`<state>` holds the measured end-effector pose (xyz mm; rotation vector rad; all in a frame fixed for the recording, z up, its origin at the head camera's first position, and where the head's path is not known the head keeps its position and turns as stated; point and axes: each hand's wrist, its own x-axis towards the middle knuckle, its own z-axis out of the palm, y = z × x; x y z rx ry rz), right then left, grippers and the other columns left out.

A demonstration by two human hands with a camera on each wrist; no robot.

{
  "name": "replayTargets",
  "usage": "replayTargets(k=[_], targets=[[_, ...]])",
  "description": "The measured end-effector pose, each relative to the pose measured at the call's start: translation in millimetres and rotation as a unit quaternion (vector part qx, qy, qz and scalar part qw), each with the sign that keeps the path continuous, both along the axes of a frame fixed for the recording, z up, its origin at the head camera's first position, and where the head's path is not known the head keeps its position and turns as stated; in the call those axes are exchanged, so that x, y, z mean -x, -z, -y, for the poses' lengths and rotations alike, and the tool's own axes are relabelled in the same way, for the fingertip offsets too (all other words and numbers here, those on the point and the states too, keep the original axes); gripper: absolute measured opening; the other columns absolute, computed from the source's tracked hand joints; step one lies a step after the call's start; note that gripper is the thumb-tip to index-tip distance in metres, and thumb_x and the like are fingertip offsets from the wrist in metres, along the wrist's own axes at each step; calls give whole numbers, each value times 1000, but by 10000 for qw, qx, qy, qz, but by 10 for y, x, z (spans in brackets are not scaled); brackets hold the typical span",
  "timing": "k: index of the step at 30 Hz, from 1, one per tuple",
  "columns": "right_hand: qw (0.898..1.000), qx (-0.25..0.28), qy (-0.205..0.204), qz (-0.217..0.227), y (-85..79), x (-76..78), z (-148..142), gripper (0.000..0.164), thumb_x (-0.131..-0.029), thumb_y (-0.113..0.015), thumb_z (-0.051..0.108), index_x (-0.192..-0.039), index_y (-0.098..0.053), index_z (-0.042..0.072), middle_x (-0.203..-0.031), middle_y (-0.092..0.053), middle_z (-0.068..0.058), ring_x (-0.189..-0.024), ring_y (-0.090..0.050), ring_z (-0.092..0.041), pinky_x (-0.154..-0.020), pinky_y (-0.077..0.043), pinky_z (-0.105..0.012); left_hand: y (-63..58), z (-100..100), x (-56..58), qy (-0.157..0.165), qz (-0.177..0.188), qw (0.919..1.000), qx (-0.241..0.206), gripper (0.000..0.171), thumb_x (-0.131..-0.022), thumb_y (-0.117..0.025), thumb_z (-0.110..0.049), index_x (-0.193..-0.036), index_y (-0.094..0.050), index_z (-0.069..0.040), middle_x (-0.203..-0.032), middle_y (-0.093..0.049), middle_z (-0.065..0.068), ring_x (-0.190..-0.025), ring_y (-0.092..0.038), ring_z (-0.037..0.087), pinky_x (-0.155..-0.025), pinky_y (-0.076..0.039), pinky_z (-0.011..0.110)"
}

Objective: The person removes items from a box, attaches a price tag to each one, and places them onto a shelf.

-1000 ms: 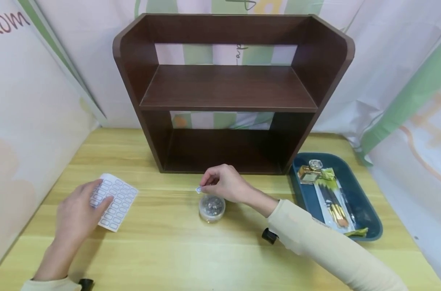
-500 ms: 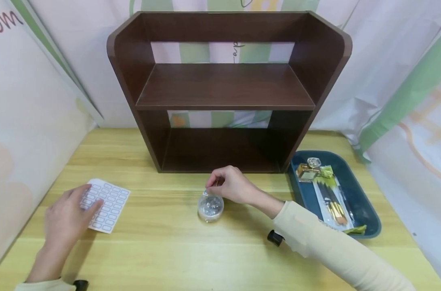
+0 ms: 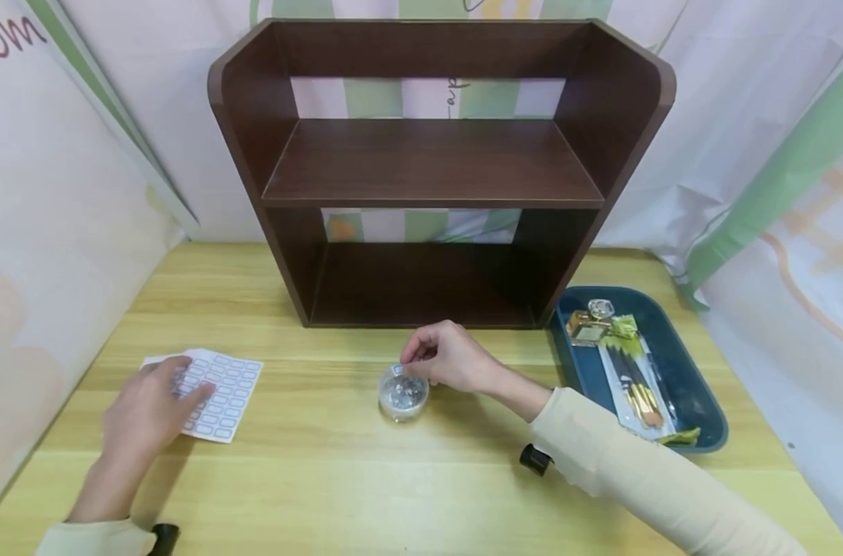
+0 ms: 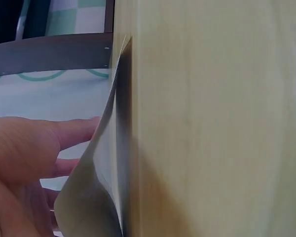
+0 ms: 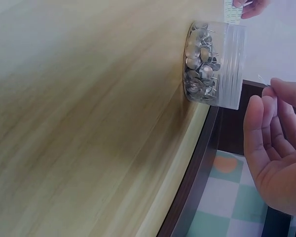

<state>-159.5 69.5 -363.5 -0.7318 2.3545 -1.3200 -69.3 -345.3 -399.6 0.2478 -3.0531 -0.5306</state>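
Observation:
My right hand [image 3: 452, 357] pinches a small blue-bordered label [image 3: 397, 370] between thumb and fingertips. The label is at the far rim of a round clear jar [image 3: 403, 403] on the table. In the right wrist view the jar [image 5: 202, 64] is filled with silver thumbtacks, and the label shows only as a thin edge at the fingertips. My left hand [image 3: 147, 405] rests on sheets of blue-bordered labels [image 3: 230, 398], thumb and fingers on the upper side. In the left wrist view the near edge of a sheet [image 4: 84, 197] curls up off the table.
A dark brown two-tier shelf [image 3: 431, 166] stands behind the jar. To its right, a dark blue tray [image 3: 699, 378] holds a perfume bottle [image 3: 588, 330] and a packet of makeup brushes [image 3: 633, 386]. Patterned cloth hangs around the wooden table [image 3: 366, 486].
My right hand has brought the label from left of the jar to its far rim. Under my left hand the sheets have shifted and fanned out, showing a second sheet's edge.

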Motion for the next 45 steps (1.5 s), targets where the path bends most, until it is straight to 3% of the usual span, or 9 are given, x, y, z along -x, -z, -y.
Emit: replayTargets(k=[4, 9, 13, 20, 23, 28, 33, 38, 45], targets=[[10000, -39, -12, 78, 12, -22, -36, 7, -87, -78, 4, -87, -72, 7, -80, -69, -1, -64, -59, -15, -50, -52, -27, -4, -11, 15, 0, 348, 9994, -11, 68, -92, -70, -44, -139, -50, 1, -135, -45, 41, -111, -49, 62, -65, -50, 65], [9998, -128, 3, 164, 24, -50, -69, 9, -86, -79, 3, -86, -71, 7, -78, -68, -1, -63, -62, -25, -48, -52, -28, -5, -17, 28, 25, 535, 9986, -19, 65, -92, -72, -38, -138, -50, 2, -134, -47, 40, -110, -50, 60, -63, -52, 58], [9996, -196, 8, 213, 34, -68, -85, 10, -85, -78, 2, -85, -71, 9, -77, -68, 0, -57, -59, -21, -47, -50, -27, -11, -34, 37, 24, 586, 9983, -40, 65, -92, -72, -38, -138, -50, 1, -134, -46, 40, -109, -51, 60, -62, -52, 57], [9994, -328, -66, 64, 53, -88, -88, 11, -86, -77, 2, -85, -71, 11, -78, -68, 3, -52, -54, -11, -44, -48, -25, -8, -195, 81, 368, 4, 9984, -429, 56, -93, -72, -32, -134, -55, 1, -132, -52, 36, -112, -52, 57, -76, -48, 68], [9994, -322, -105, -48, 65, -93, -80, 11, -86, -77, 1, -84, -71, 10, -78, -68, 2, -54, -56, -12, -46, -49, -26, -20, -333, 107, 532, -230, 9952, -794, 52, -94, -72, -30, -133, -58, 1, -133, -54, 34, -113, -54, 54, -83, -47, 67], [9986, -394, -120, -330, 75, -102, -69, 13, -84, -79, 1, -83, -71, 11, -79, -67, 3, -64, -60, -18, -53, -52, -27, -68, -583, 137, 722, -636, 9884, -1171, 47, -94, -73, -28, -132, -61, -3, -133, -57, 29, -111, -58, 47, -84, -49, 63], [9969, -521, -78, -577, 86, -101, -66, 14, -84, -80, 3, -83, -70, 13, -78, -65, 6, -70, -60, -18, -61, -52, -26, -78, -850, 160, 993, -1077, 9753, -1656, 42, -91, -77, -23, -127, -65, -5, -127, -63, 22, -109, -62, 40, -85, -52, 58], [9958, -588, -17, -695, 104, -95, -75, 12, -84, -80, 5, -84, -71, 14, -76, -64, 7, -69, -59, -16, -62, -50, -26, -43, -1135, 171, 1417, -1362, 9510, -2386, 41, -86, -81, -14, -123, -67, -4, -122, -66, 14, -107, -63, 34, -84, -56, 51], [9946, -699, -12, -763, 121, -85, -77, 10, -85, -80, 9, -88, -72, 13, -72, -60, 6, -66, -56, -12, -60, -48, -25, -42, -1474, 160, 1628, -923, 9239, -3336, 51, -83, -84, -16, -130, -63, -8, -130, -62, 9, -114, -60, 31, -90, -54, 50]])
